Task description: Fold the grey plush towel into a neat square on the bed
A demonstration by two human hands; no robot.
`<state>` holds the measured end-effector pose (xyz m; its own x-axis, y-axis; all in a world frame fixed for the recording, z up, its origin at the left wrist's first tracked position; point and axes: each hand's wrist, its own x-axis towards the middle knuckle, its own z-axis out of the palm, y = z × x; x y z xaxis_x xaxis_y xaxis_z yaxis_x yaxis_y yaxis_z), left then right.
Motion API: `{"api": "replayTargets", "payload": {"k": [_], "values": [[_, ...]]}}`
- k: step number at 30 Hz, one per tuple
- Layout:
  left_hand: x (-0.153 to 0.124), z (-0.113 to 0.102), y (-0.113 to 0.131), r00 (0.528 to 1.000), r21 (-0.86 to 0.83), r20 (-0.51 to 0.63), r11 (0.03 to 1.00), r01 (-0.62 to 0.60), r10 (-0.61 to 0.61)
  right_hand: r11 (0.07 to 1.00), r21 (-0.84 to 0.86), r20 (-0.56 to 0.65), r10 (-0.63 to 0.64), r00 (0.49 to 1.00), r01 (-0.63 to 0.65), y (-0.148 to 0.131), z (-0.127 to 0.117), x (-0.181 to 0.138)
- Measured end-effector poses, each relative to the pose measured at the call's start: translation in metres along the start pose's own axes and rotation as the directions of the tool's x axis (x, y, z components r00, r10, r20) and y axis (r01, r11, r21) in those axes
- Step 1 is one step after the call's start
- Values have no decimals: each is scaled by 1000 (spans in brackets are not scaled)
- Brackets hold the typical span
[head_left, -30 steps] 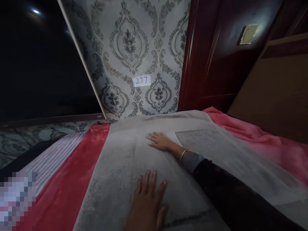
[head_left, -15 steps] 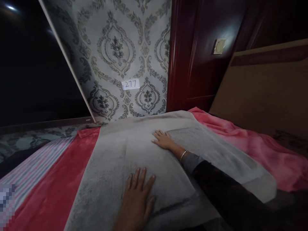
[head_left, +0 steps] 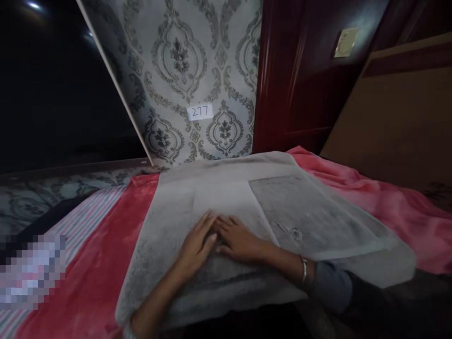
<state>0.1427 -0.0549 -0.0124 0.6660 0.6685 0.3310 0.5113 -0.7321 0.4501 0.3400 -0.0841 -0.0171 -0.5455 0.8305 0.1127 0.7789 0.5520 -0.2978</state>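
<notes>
My left hand (head_left: 196, 245) and my right hand (head_left: 240, 240) lie flat on a folded pale grey fleecy cloth (head_left: 162, 226), their fingertips almost meeting near its middle. Neither hand grips anything. A silver bangle (head_left: 303, 269) circles my right wrist below a grey cuff. To the right of my hands, a thin translucent white sheet (head_left: 303, 216) lies over the cloth, with its near corner close to my right hand. The cloth's front edge curves down near my left forearm.
The cloth rests on a red-pink fleece blanket (head_left: 88, 263) beside a striped sheet (head_left: 92, 207). Behind stand damask wallpaper (head_left: 226, 80) with a "277" label (head_left: 199, 112) and a dark red door (head_left: 286, 80). A brown board (head_left: 399, 132) leans at the right. A pixelated patch (head_left: 31, 270) covers the lower left.
My hands have come together at the cloth's middle: the left moved up and right, the right moved down and left. The cloth's front edge now shows more fully, and the view has shifted slightly.
</notes>
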Motion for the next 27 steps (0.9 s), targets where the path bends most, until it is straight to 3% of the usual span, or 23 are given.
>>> {"api": "replayTargets", "payload": {"k": [2,6,9,14,20,24,27], "values": [[28,-5,-10,994,45,100,998,-50,45,998,35,-1,-54,999,54,-9,6,-10],[84,4,-44,951,252,307,961,-113,31,997,77,7,-29,1000,29,-9,7,-13],[116,12,-69,941,342,338,932,-118,-5,994,105,32,-26,999,22,-7,6,-12],[152,11,-94,931,392,342,920,-19,-126,986,168,39,-14,999,8,-9,3,-14],[184,11,-114,921,457,288,883,109,-263,972,233,36,-9,999,0,-9,0,-16],[188,10,-110,926,516,113,818,256,-361,975,222,23,-14,1000,9,-9,0,-14],[184,4,-92,926,537,-5,780,321,-378,978,206,11,-10,1000,8,-10,-2,-13]]}}
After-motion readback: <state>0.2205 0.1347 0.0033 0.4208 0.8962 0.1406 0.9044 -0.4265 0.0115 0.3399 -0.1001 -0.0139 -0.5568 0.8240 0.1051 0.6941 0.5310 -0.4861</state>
